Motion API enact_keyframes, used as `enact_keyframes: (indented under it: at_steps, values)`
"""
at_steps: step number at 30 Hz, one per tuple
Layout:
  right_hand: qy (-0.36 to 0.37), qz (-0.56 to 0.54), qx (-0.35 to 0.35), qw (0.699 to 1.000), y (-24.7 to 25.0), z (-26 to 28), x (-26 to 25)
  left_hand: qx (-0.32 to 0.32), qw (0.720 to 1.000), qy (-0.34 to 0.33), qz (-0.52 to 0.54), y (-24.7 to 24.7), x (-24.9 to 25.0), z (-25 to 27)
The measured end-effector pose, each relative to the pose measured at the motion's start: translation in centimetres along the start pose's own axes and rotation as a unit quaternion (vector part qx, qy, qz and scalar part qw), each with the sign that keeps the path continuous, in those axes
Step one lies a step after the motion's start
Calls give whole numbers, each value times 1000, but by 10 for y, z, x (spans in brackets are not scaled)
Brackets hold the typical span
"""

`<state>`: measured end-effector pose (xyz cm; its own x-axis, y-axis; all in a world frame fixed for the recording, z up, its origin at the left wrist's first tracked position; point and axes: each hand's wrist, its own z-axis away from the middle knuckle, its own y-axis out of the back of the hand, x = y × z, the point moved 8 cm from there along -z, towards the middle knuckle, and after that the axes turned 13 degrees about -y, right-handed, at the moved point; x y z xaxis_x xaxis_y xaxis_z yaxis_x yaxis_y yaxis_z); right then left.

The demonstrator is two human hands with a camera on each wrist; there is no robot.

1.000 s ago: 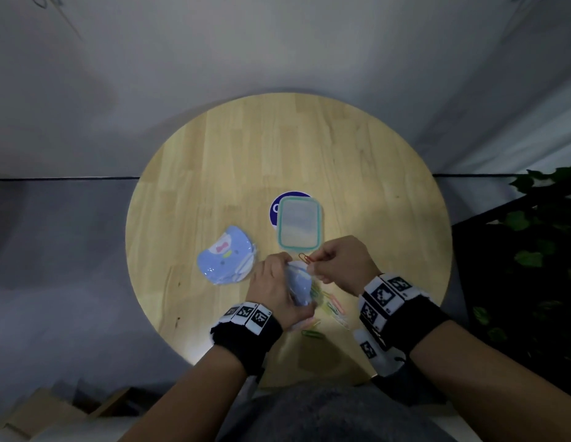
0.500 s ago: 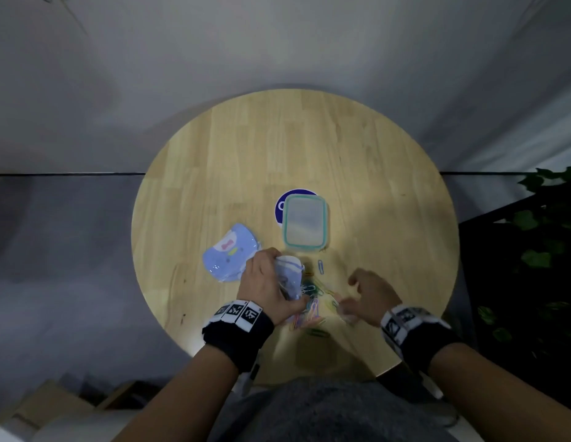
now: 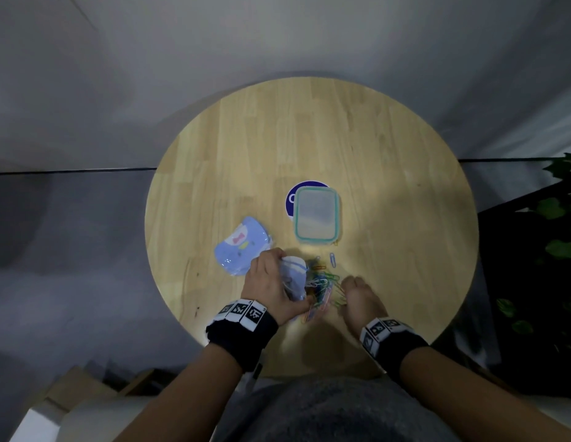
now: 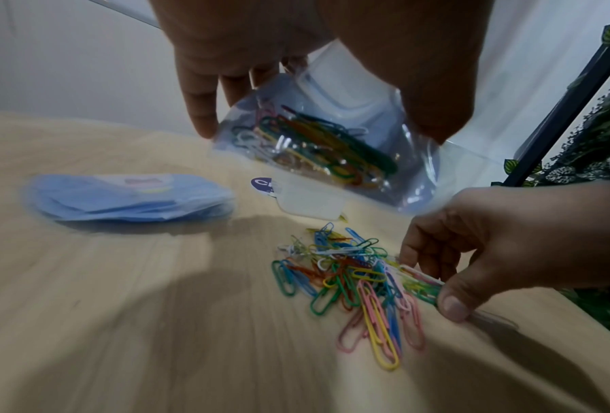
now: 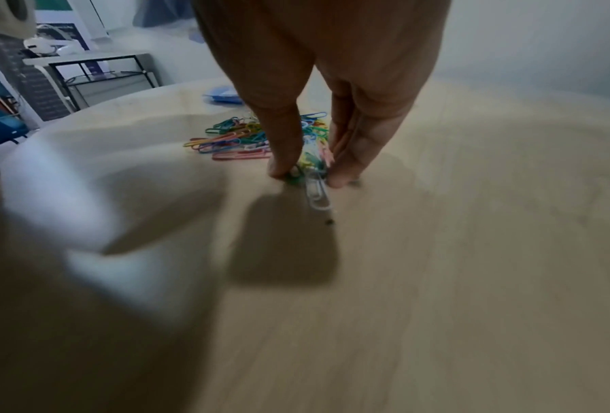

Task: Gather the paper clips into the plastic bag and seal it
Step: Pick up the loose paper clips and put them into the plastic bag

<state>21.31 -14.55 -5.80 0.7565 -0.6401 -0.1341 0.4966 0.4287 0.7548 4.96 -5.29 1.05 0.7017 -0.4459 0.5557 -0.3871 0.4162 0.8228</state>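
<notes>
1. Coloured paper clips [image 4: 352, 282] lie in a loose heap on the round wooden worktop [image 3: 389, 154], near its front edge and between the person's two hands; one blue clip [image 3: 333, 260] sits apart, just beyond the heap.
2. A clear plastic bag [image 4: 317, 139], already holding a tangle of clips, hangs above the worktop, gripped at its upper part by the left hand [image 3: 271, 285], fingers curled round the film.
3. The right hand [image 3: 360, 298] pinches a small bunch at the heap's right side, thumb and fingertips [image 5: 338, 178] closing on them, with a pale clip [image 5: 317, 192] jutting out below.
4. The clips look light, stiff and slick, likely to hook into one another and slide on the wood; a pinch across several at once, or a sweep toward the bag mouth, seems the surest hold.
5. The bag appears thin, soft and crinkly; it probably needs holding by its rim to stay open, and later along the seal strip.
6. A stack of blue bags [image 3: 237, 247] lies just left of the left hand; a lidded green-rimmed container [image 3: 316, 215] stands beyond the heap on a dark round sticker [image 3: 292, 199].
7. The near worktop edge is close to the heap, so stray clips could drop off; bare wood stretches to the far side and right.
</notes>
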Motion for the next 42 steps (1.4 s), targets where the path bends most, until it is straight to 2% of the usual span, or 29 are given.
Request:
enact_keyframes:
  at_steps: [5, 11, 15, 18, 21, 23, 25, 26, 30, 34, 36, 39, 42]
  values:
    - [10, 3, 10, 1000, -2, 4, -4, -1, 1000, -10, -7, -1, 3, 0]
    - [-26, 10, 4, 1000, 1, 9, -2, -8, 1000, -14, -12, -6, 2, 2]
    - [-32, -96, 4, 995, 29, 12, 4, -17, 1000, -10, -7, -11, 0, 2]
    - [-47, -240, -1, 970, 64, 9, 4, -19, 1000, -14, 10, -14, 4, -2]
    - [-26, -380, -24, 924, 98, 12, -15, 5, 999, -30, 24, -10, 16, -8]
    - [-14, -441, -36, 897, 115, 17, -31, 22, 999, -41, 24, -7, 24, -13]
    - [-7, -465, -40, 884, 125, 22, -47, 40, 997, -52, 30, -2, 31, -17]
    - [-2, -462, -36, 886, 129, 24, -54, 53, 996, -55, 37, 2, 34, -19]
    - [28, -341, 26, 939, 139, 34, -72, 93, 991, -70, 60, 13, 40, -24]
    - [42, -309, 61, 948, 147, 42, -81, 112, 988, -78, 77, 14, 39, -26]
    - [63, -256, 72, 962, 145, 47, -88, 114, 987, -76, 83, 14, 41, -26]
    - [82, -175, 43, 980, 138, 53, -97, 119, 985, -79, 92, 15, 45, -24]
    - [67, -216, 17, 974, 143, 52, -89, 105, 988, -69, 91, 15, 41, -23]
